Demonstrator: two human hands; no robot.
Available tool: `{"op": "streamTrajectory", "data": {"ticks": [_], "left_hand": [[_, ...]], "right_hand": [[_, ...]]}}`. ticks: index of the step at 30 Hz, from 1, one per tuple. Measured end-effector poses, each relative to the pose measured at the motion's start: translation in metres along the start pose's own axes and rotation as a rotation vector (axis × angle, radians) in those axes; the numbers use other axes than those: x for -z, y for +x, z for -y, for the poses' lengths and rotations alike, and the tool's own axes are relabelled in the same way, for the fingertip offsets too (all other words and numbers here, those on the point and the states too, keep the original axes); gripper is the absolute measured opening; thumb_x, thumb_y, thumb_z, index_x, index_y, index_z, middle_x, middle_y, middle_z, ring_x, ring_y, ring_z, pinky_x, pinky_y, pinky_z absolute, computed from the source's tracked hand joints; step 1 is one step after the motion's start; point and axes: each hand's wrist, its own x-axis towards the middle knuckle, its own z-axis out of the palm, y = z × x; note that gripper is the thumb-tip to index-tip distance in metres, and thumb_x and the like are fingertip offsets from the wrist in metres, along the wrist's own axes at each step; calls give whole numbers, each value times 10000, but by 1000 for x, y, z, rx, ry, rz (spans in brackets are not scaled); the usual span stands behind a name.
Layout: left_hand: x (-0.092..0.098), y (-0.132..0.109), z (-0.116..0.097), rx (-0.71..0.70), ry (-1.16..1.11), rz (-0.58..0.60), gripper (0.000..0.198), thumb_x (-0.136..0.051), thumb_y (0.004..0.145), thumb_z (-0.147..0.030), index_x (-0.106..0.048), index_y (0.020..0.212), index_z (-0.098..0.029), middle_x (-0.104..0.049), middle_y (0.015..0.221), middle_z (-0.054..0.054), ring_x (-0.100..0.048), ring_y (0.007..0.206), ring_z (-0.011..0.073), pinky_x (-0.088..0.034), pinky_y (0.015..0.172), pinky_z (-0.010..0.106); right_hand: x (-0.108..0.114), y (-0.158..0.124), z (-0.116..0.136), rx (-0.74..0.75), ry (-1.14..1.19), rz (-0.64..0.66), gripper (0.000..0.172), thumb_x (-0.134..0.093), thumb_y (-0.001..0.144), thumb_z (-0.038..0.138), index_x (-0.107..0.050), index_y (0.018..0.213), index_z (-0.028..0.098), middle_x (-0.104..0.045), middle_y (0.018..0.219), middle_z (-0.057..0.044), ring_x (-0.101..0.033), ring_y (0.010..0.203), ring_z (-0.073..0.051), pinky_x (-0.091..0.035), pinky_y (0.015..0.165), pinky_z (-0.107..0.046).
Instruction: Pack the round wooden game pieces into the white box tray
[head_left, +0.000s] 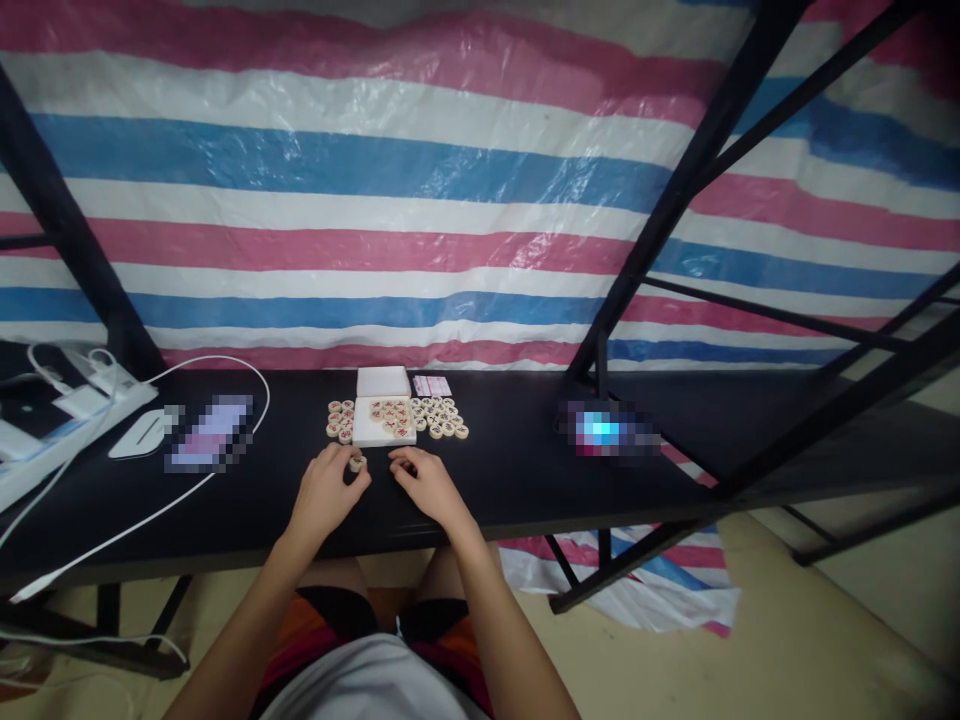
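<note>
My left hand (328, 487) rests on the black table (517, 470) with its fingers curled round a round wooden chess piece (358, 463). My right hand (422, 478) lies just to the right, fingers bent and touching the table, with nothing visible in them. Just beyond both hands stands a small white box (384, 421) with several round pieces lying in it. More pieces lie in a group to its left (340, 419) and a larger group to its right (439, 416). The box's white lid (383, 381) lies behind it.
A small pink-and-white card (432, 386) lies by the lid. On the left are a blurred phone (208, 432), a white mouse (140, 433), a power strip (82, 397) and white cables (247, 400). A blurred device (607, 430) lies at right. Black metal frame bars (675, 210) cross the right side.
</note>
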Motion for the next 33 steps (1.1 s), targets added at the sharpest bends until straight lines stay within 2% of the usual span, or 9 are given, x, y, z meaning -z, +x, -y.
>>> {"op": "streamTrajectory", "data": {"ticks": [4,10,19,28,33], "left_hand": [[11,-6,20,61,97,-40,149,-478,842,-304,-569,896,-200,-613,883,52,-583,851,223,-427,755,321],[21,-2,44,121,351,7,144,-473,854,-311,-563,839,-200,-627,846,68,-580,818,251,-422,693,319],[21,19,45,94,330,93,258,-456,873,-312,-625,1027,-191,-640,944,97,-580,867,258,-446,722,330],[16,28,53,95,284,125,313,-465,860,-322,-628,1097,-197,-643,960,90,-577,905,255,-455,722,316],[17,30,50,116,297,173,356,-440,868,-324,-610,1148,-186,-637,985,91,-571,927,251,-461,750,322]], "right_hand": [[1,0,2,-9,-6,3,209,-522,823,176,-661,977,201,-685,874,-26,-625,771,-140,-481,778,-279],[0,0,1,-13,3,1,219,-522,809,159,-662,972,200,-686,872,-24,-626,772,-140,-480,785,-282],[0,0,1,-4,10,-3,213,-517,815,168,-663,967,199,-681,876,-27,-626,772,-144,-479,776,-279],[-1,-1,0,-4,1,-1,209,-517,827,188,-666,974,195,-680,885,-34,-624,766,-145,-479,769,-278],[0,0,1,-18,2,5,220,-514,821,175,-666,979,194,-683,895,-31,-625,780,-140,-475,779,-272]]}}
